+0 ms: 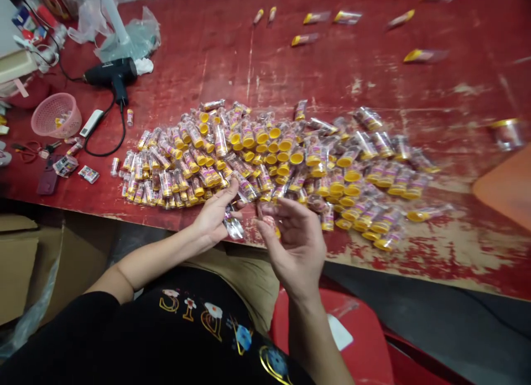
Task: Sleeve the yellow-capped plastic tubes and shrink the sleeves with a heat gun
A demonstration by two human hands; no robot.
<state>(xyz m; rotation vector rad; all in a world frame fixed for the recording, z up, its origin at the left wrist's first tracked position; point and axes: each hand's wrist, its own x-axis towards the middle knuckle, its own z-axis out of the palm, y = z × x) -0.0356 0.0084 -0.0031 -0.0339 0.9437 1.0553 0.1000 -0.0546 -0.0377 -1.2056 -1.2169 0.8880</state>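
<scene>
My left hand [213, 216], at the table's front edge, is closed on some shiny clear plastic wrappers [233, 225] that hang below its fingers. Just to the right, my right hand [298, 244] pinches a small yellow-ended tube [269, 222] between thumb and fingers; much of that tube is hidden. Right behind both hands spreads a wide pile of small clear tubes with yellow ends [249, 136] and printed labels. Many lie with their yellow ends facing me, and some on the right have loose plastic around them.
On the red table [199, 47] lie a black heat gun [112, 72] with its cord, a pink basket [57, 116], red-handled scissors [29, 151] and a purple phone-like object [48, 177]. Scattered wrapped tubes [347, 17] lie farther back. An orange object [506, 186] stands at the right; a red stool [357, 341] is below.
</scene>
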